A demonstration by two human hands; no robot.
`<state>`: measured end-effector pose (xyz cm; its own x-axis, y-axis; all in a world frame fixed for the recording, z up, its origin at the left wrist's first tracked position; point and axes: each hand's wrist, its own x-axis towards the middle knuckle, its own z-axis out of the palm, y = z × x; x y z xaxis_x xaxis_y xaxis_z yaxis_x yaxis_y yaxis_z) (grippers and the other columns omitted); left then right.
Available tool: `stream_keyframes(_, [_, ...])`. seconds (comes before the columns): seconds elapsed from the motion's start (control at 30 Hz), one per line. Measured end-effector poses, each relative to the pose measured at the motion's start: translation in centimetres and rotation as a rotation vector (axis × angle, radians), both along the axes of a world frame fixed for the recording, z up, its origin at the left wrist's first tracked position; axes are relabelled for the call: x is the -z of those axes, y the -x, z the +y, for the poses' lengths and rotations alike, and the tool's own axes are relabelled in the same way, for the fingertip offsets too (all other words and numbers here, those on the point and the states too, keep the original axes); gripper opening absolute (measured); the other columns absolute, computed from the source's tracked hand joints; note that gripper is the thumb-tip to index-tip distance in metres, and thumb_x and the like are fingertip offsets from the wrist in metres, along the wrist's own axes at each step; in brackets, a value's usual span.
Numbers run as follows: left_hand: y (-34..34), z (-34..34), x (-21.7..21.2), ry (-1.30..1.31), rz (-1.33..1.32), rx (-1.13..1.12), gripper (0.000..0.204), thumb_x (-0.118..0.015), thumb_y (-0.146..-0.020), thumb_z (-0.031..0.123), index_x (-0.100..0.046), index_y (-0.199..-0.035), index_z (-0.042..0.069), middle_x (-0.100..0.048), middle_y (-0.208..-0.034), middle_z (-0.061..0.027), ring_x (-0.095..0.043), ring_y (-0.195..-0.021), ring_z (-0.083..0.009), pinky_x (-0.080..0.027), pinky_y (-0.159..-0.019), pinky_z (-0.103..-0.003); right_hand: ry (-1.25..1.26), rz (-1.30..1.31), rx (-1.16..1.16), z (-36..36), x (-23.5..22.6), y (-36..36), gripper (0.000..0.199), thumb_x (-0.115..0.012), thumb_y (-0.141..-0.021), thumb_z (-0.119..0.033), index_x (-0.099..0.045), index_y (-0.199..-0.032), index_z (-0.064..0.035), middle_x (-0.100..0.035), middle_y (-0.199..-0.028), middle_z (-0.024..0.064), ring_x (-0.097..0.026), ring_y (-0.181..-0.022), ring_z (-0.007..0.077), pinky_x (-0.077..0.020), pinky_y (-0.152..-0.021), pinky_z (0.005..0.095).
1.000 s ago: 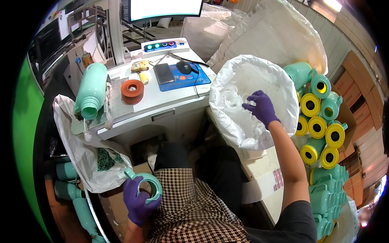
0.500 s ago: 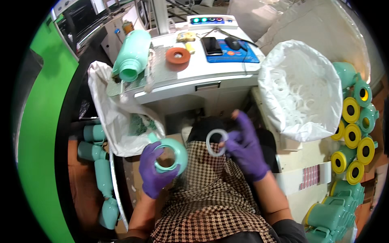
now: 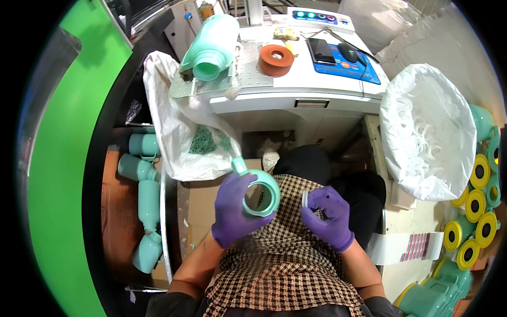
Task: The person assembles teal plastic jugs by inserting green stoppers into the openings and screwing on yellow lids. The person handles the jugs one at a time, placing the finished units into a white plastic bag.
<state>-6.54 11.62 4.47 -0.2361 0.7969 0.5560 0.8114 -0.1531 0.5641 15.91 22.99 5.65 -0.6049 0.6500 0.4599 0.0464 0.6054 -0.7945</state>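
Blue mat bears print; left fingers hold green piece.

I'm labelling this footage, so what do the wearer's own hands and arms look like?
The left hand and right hand wear matching purple gloves, close-fitting and ending at the wrist. The forearms are bare up to dark sleeves at the lower edge. I see no markings or cables.
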Motion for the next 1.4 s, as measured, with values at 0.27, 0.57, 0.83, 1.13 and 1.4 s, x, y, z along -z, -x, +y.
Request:
stream_keyframes(0.27, [-0.7, 0.6, -0.4, 0.033, 0.085, 0.079, 0.076, -0.089, -0.061, 0.021, -0.058, -0.128, 0.002, -0.066, -0.114, -0.0196, -0.063, -0.108, -0.0414, -0.049, -0.098, -0.050, -0.181, -0.045, -0.254, -1.8, -2.2, 5.1, 0.030, -0.072, -0.073, 0.003, -0.071, -0.101, -0.0081, -0.070, -0.096, 0.0115, -0.070, -0.079, 0.0297, -0.0580, -0.069, 0.0364])
stream_keyframes(0.57, [-1.2, 1.1, -0.3, -0.091, 0.195, 0.218, 0.079, -0.083, -0.072, 0.021, -0.044, -0.137, 0.000, -0.071, -0.117, -0.0187, -0.069, -0.100, -0.0412, -0.047, -0.102, -0.055, -0.197, -0.348, -0.029, -3.4, -1.8, 5.2, 0.029, -0.069, -0.075, -0.003, -0.065, -0.103, -0.0084, -0.068, -0.097, 0.0112, -0.069, -0.084, 0.0316, -0.0560, -0.068, 0.0398])
stream_keyframes(0.83, [-1.7, 1.0, -1.1, 0.008, 0.090, 0.174, 0.080, -0.081, -0.067, 0.019, -0.048, -0.137, -0.001, -0.067, -0.116, -0.0203, -0.064, -0.110, -0.0413, -0.045, -0.103, -0.054, -0.118, -0.374, -0.263, -1.9, -3.0, 3.9, 0.033, -0.069, -0.075, 0.000, -0.064, -0.107, -0.0040, -0.065, -0.099, 0.0143, -0.067, -0.087, 0.0349, -0.0549, -0.073, 0.0414])
stream_keyframes(1.13, [1.7, -0.9, -0.7, 0.009, -0.027, 0.049, 0.062, -0.091, -0.066, 0.031, -0.066, -0.115, 0.003, -0.066, -0.119, -0.0159, -0.061, -0.116, -0.0379, -0.046, -0.104, -0.051, -0.267, -0.250, 0.037, -1.4, 0.0, 3.0, 0.037, -0.076, -0.079, -0.019, -0.069, -0.115, -0.0112, -0.058, -0.120, 0.0136, -0.054, -0.116, 0.0354, -0.0429, -0.101, 0.0486])
stream_keyframes(1.4, [2.9, -6.7, -4.9, -0.094, 0.294, -0.071, 0.087, -0.086, -0.067, 0.048, -0.053, -0.134, 0.003, -0.058, -0.131, -0.0153, -0.050, -0.131, -0.0454, -0.040, -0.111, -0.058, -0.806, -0.327, 0.504, 12.8, 5.4, 6.2, 0.011, -0.071, -0.079, -0.021, -0.064, -0.076, -0.0130, -0.060, -0.118, 0.0108, -0.053, -0.122, 0.0340, -0.0382, -0.109, 0.0520])
